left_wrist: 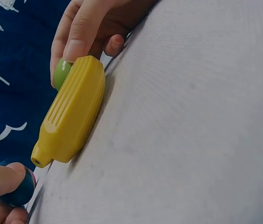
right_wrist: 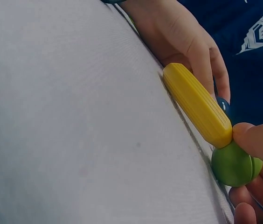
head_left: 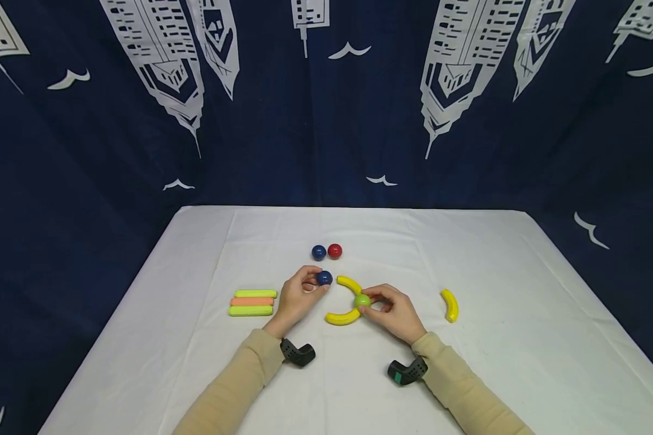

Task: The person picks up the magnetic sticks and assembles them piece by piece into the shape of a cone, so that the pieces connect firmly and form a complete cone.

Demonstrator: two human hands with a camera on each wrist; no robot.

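Note:
My left hand (head_left: pixel 299 299) pinches a dark blue ball (head_left: pixel 324 278) between thumb and fingers, just left of two curved yellow toy bananas. A green ball (head_left: pixel 362 301) is gripped by the thumb and fingers of my right hand (head_left: pixel 396 313). It sits where the right ends of the upper banana (head_left: pixel 349 283) and the lower banana (head_left: pixel 341 318) come together. In the right wrist view, the grooved green ball (right_wrist: pixel 232 163) lies against the tip of the ribbed lower banana (right_wrist: pixel 199 105). That banana's stem end (left_wrist: pixel 39 156) points toward the left hand in the left wrist view.
Behind the hands, another blue ball (head_left: pixel 318 252) and a red ball (head_left: pixel 334 251) stand side by side. Left lie two green sticks (head_left: pixel 250 311) with an orange stick (head_left: pixel 252 301) between them. A third banana (head_left: pixel 450 306) lies right on the white tablecloth (head_left: pixel 522 362); a blue curtain (head_left: pixel 315 121) hangs behind.

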